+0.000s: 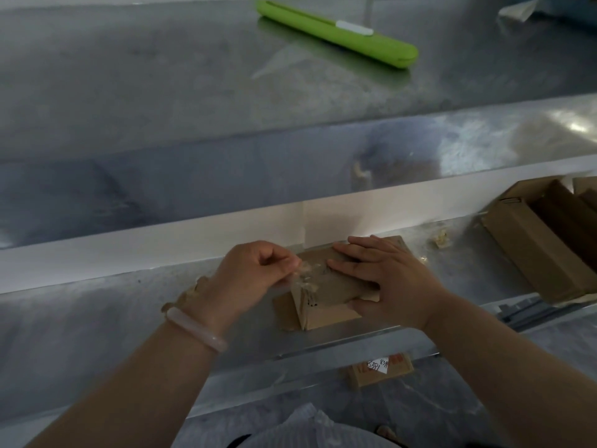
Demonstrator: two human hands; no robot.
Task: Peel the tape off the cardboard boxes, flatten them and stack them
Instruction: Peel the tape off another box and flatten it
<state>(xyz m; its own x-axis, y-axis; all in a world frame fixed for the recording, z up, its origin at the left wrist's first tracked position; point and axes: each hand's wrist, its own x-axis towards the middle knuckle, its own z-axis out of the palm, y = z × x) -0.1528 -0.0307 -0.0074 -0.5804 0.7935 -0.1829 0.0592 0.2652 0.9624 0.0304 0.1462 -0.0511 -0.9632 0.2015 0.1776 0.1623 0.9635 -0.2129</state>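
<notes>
Your left hand (pixel 255 273) sits at about 7 o'clock from the middle of the view. Its thumb and forefinger are pinched together on a crinkled strip of clear tape (pixel 302 276), with the other fingers curled in behind. The tape still clings to the near left corner of the small cardboard box (pixel 336 286). That box rests on the lower metal shelf (pixel 97 318) at roughly 6 o'clock, directly between your two hands. A flap of it lies flat on the shelf at its 7 o'clock side. Your right hand (pixel 384 282) lies on the box from the 3 o'clock side, fingers straight, slightly spread and pressed flat on the top face, thumb laid along the top face at the near side. A pale pink bangle (pixel 197 328) circles your left wrist. At 4 o'clock from the centre, well apart from the box, a group of open cardboard boxes (pixel 529 247) lies tilted on the same shelf, and a small crumpled scrap (pixel 439 242) sits between them and your right hand. On the upper metal surface (pixel 161 76), at 12 o'clock, a long green case (pixel 336 33) lies on a diagonal. Below the shelf edge, at 6 o'clock, another box with a white handwritten label (pixel 381 371) shows.
</notes>
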